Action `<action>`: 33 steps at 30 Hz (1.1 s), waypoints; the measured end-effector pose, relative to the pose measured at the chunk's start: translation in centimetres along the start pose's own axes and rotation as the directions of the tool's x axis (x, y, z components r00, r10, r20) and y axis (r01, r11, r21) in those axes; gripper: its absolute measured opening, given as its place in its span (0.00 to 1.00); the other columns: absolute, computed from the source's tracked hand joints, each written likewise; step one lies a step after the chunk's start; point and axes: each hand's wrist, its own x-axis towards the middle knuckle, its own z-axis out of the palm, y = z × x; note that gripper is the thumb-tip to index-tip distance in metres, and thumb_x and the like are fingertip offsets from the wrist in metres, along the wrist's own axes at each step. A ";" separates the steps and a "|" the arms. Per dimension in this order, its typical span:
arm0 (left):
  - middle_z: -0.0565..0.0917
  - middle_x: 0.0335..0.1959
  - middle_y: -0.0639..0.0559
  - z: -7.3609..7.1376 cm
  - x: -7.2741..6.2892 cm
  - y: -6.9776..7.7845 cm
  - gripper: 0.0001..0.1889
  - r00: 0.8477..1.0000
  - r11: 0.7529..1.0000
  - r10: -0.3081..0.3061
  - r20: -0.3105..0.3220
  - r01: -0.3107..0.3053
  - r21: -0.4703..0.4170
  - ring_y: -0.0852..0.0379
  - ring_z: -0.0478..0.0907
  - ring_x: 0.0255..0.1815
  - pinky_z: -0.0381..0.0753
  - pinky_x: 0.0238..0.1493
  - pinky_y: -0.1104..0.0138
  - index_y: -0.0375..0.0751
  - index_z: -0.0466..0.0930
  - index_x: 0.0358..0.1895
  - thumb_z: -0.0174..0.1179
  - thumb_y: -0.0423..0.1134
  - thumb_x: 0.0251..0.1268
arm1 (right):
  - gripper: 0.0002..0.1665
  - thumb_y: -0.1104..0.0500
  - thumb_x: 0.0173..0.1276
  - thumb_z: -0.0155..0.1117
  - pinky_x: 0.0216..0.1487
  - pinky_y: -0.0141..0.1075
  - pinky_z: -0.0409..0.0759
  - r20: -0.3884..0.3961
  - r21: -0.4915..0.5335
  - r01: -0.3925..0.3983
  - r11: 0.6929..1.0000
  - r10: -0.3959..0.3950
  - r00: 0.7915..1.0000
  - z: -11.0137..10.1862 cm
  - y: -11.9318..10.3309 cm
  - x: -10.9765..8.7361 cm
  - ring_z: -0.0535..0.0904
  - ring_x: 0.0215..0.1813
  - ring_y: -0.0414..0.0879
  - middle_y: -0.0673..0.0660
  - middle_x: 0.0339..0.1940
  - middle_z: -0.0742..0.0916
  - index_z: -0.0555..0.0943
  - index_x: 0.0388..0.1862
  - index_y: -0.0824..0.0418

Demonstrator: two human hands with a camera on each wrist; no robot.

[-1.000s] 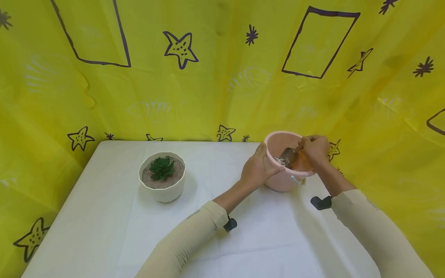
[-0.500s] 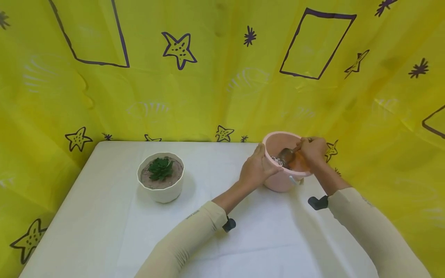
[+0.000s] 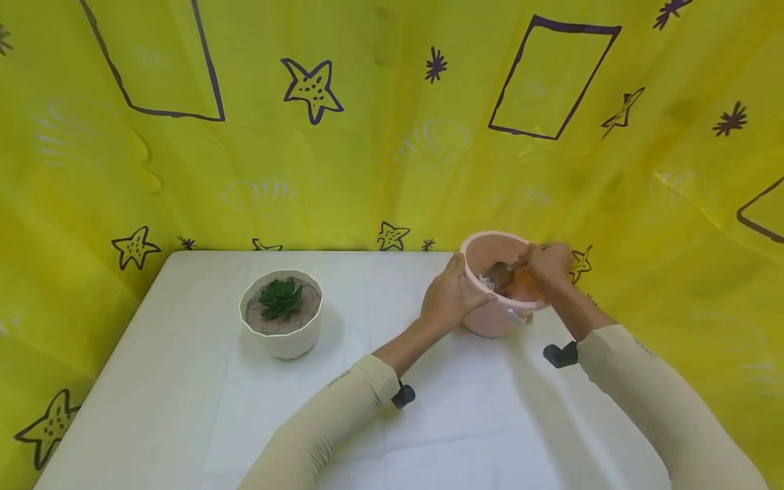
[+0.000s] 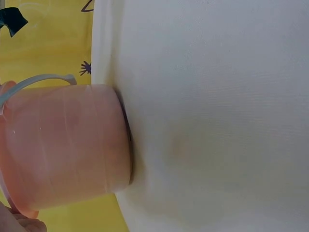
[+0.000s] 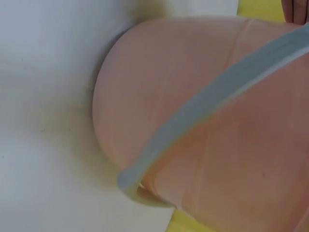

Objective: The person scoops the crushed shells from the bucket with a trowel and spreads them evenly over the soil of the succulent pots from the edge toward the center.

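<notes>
A pink bucket [image 3: 490,320] stands near the table's back right corner, its mouth tipped a little in the head view. My left hand [image 3: 447,296] grips its left rim, thumb along the near side and fingers around the outer wall. Over the right side of the mouth, my right hand [image 3: 548,264] holds a small trowel [image 3: 501,273] by its handle, blade down inside. Greyish-white loose bits [image 3: 486,282] lie by the blade; the lower contents are hidden. The bucket's grey handle [image 5: 207,99] hangs down across the wall in the right wrist view.
A white faceted pot [image 3: 288,342] with a green succulent [image 3: 282,298] in grey-brown soil stands on the left of the white-covered table [image 3: 392,449]. A yellow patterned curtain [image 3: 343,177] hangs right behind the table's back edge.
The trowel blade has shifted slightly left and turned inside the bucket, with my right hand moving a little along with it. My left hand keeps its grip on the rim.
</notes>
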 end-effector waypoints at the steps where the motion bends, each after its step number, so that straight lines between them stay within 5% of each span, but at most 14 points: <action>1: 0.73 0.77 0.48 0.0 0.0 0.0 0.53 1.000 1.000 -0.003 0.000 0.003 -0.004 0.50 0.78 0.68 0.79 0.65 0.64 0.36 0.61 0.81 0.80 0.56 0.58 | 0.18 0.62 0.80 0.55 0.30 0.29 0.82 -0.004 0.003 -0.002 1.000 0.002 1.000 0.1 0.0 0.0 0.81 0.42 0.51 0.67 0.49 0.84 0.80 0.57 0.77; 12: 0.74 0.75 0.47 0.0 -0.1 0.3 0.53 1.000 1.000 -0.006 0.004 0.006 -0.018 0.50 0.79 0.67 0.80 0.64 0.64 0.37 0.61 0.81 0.80 0.55 0.58 | 0.20 0.61 0.79 0.60 0.25 0.23 0.76 -0.086 0.015 0.003 1.000 -0.001 0.996 0.6 0.5 0.4 0.76 0.33 0.44 0.63 0.41 0.82 0.81 0.56 0.79; 21: 0.75 0.75 0.48 -0.2 -0.1 0.2 0.54 1.000 1.000 -0.021 0.007 0.021 -0.022 0.49 0.81 0.65 0.82 0.61 0.63 0.39 0.59 0.82 0.80 0.54 0.57 | 0.21 0.60 0.82 0.57 0.33 0.28 0.84 -0.036 0.024 -0.055 0.998 0.056 0.998 0.9 0.3 0.3 0.79 0.34 0.43 0.64 0.48 0.84 0.79 0.61 0.77; 25: 0.76 0.73 0.48 -0.4 0.0 0.1 0.53 1.000 1.000 -0.022 0.007 0.022 -0.010 0.49 0.81 0.65 0.82 0.62 0.63 0.39 0.61 0.81 0.80 0.54 0.57 | 0.21 0.62 0.78 0.61 0.29 0.26 0.82 -0.045 0.025 -0.056 0.998 0.057 0.997 1.1 0.3 0.2 0.77 0.32 0.43 0.63 0.45 0.82 0.79 0.61 0.79; 33: 0.75 0.74 0.48 -0.2 0.1 -0.2 0.53 0.999 1.000 -0.029 0.022 0.029 -0.010 0.50 0.82 0.64 0.84 0.59 0.62 0.39 0.61 0.81 0.80 0.54 0.57 | 0.28 0.63 0.78 0.58 0.32 0.26 0.85 0.075 0.166 -0.144 0.975 0.134 0.988 1.7 1.0 0.2 0.82 0.24 0.35 0.64 0.53 0.77 0.70 0.70 0.78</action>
